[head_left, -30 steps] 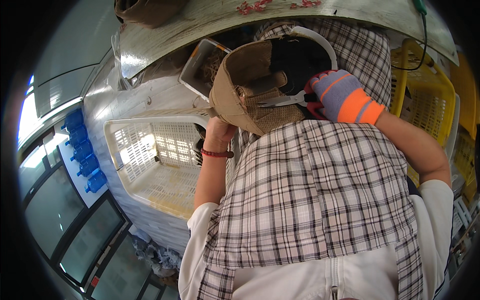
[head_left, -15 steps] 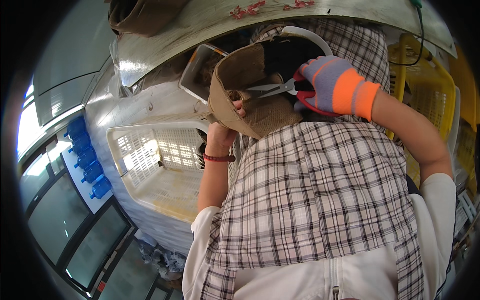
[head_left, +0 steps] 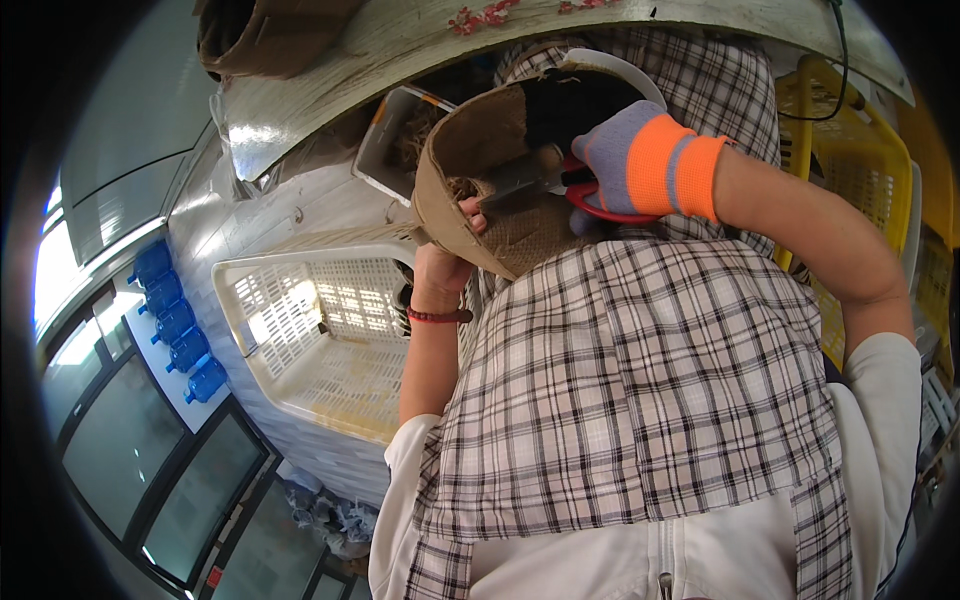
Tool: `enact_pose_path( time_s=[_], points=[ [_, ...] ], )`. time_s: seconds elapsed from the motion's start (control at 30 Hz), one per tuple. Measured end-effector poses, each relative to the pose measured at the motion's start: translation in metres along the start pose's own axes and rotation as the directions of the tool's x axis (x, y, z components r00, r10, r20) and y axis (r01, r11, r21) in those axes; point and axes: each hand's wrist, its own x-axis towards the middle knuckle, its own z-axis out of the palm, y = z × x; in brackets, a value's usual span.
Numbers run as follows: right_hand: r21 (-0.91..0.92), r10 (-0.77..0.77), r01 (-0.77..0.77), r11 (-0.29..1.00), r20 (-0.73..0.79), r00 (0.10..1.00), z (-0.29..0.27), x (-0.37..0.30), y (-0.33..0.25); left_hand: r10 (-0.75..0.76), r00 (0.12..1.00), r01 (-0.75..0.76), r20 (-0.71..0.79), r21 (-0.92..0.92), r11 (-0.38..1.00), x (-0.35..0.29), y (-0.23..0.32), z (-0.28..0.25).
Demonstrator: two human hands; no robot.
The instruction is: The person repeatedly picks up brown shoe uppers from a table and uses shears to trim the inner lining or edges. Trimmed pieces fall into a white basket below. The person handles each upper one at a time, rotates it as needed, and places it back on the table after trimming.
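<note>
A stiff, curved brown piece of burlap-like cloth (head_left: 465, 140), hollow and dark inside on its far right, rests against my lap. My left hand (head_left: 450, 262), bare with a red bead bracelet, grips its near left wall. Some of its fingertips show inside over the edge; the rest are hidden by the cloth. In the hollow are my red-handled scissors (head_left: 516, 178), their blades pointing left toward those fingertips and a frayed brown tuft. My right hand (head_left: 625, 155), in a grey and orange knit glove, is closed round the handles.
A pale table (head_left: 330, 100) curves across the far side, with another brown cloth form (head_left: 265, 40) at its left. Beside me on the left stands a white perforated basket (head_left: 330, 395), with a small bin (head_left: 375, 150) beyond it. Yellow crates (head_left: 895, 170) stand at right.
My right hand has shifted left and a little upward with the scissors, and the blades, apart before, now look closer together and shaded. My left hand keeps its hold on the cloth.
</note>
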Motion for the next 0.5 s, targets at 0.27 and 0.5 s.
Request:
enact_pose_path(
  time_s=[0.27,0.5],
  points=[
    [-0.103,0.013,-0.013,0.995,0.002,1.0,-0.001,0.003,-0.002,-0.006,1.0,0.006,-0.019,0.0,1.0,0.003,-0.003,-0.008],
    [0.112,-0.096,0.078,0.991,0.168,0.981,-0.026,0.005,0.049,0.289,0.954,-0.296,0.08,0.088,0.951,0.009,0.015,0.031]
  ],
)
